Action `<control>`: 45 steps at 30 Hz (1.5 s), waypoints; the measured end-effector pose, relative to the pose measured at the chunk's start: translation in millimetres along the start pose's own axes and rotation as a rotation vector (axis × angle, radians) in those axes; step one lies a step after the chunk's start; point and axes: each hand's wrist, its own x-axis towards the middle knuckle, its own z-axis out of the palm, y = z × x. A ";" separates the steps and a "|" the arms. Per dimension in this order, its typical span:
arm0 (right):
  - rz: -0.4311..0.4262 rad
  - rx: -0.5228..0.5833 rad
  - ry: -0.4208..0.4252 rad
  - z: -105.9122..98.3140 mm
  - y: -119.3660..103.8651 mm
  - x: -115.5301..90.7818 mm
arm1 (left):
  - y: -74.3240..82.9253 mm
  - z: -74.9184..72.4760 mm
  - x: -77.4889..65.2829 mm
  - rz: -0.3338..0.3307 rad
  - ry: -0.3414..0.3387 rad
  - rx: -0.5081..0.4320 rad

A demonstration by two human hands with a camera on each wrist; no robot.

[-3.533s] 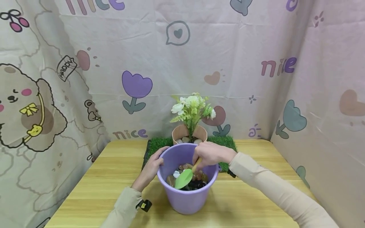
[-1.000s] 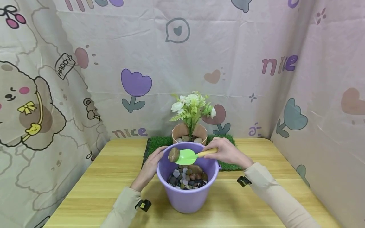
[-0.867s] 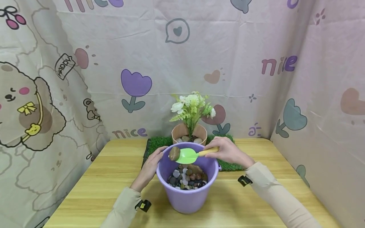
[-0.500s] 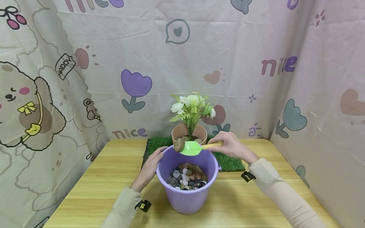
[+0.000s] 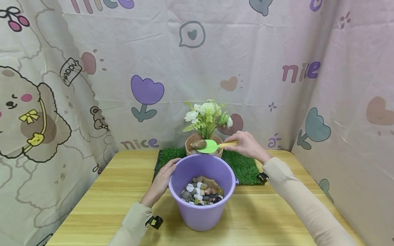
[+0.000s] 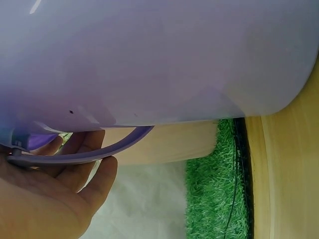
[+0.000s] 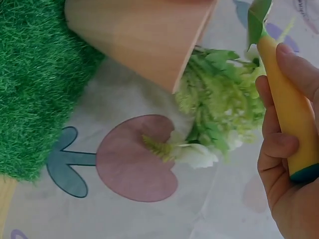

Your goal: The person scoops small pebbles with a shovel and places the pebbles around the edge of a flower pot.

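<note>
My right hand [image 5: 246, 147] grips the yellow handle of a toy garden trowel [image 5: 210, 146]. A large brown stone [image 5: 198, 144] lies at the tip of its green blade, over the front of the peach flowerpot [image 5: 189, 140]. In the right wrist view, fingers and thumb wrap the trowel handle [image 7: 289, 109]. White and green flowers [image 5: 207, 114] stand in the pot, partly covered by stone and blade. My left hand [image 5: 162, 178] holds the left rim of the purple bucket [image 5: 201, 218], its handle [image 6: 84, 157] lying across the fingers. Small mixed pebbles [image 5: 201, 192] cover the bucket's bottom.
A green artificial turf mat [image 5: 243, 167] lies under the pot, behind the bucket. All this stands on a wooden table [image 5: 123, 198]. A printed cloth [image 5: 264, 48] hangs at the back and both sides.
The trowel first dug among the pebbles, then rose with the brown stone. My right hand has since carried it away from me, from above the bucket to the pot. The left hand has stayed put.
</note>
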 end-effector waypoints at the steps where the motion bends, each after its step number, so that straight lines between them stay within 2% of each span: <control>1: 0.008 -0.008 -0.007 2.1 2.3 3.1 | 0.3 0.1 -0.3 -0.002 -0.001 -0.002; 10: 0.072 -0.029 -0.097 27.4 15.9 21.0 | 0.7 0.9 -1.2 -0.014 0.009 -0.008; 18: 0.117 -0.129 -0.132 35.1 -4.2 33.0 | 0.8 0.1 -1.0 -0.013 0.017 -0.008; 26: 0.134 -0.173 -0.182 39.6 -18.5 38.9 | -1.3 0.2 -1.8 -0.018 0.020 -0.001; 32: 0.134 -0.197 -0.178 41.1 -20.5 39.4 | -1.3 0.0 -1.1 -0.004 0.015 0.001; 38: 0.192 -0.172 -0.169 41.4 -22.7 36.3 | -1.0 0.3 -1.4 -0.006 0.006 0.001; 45: 0.214 -0.145 -0.104 35.8 -30.6 34.2 | -1.1 0.2 -1.2 -0.019 0.015 -0.010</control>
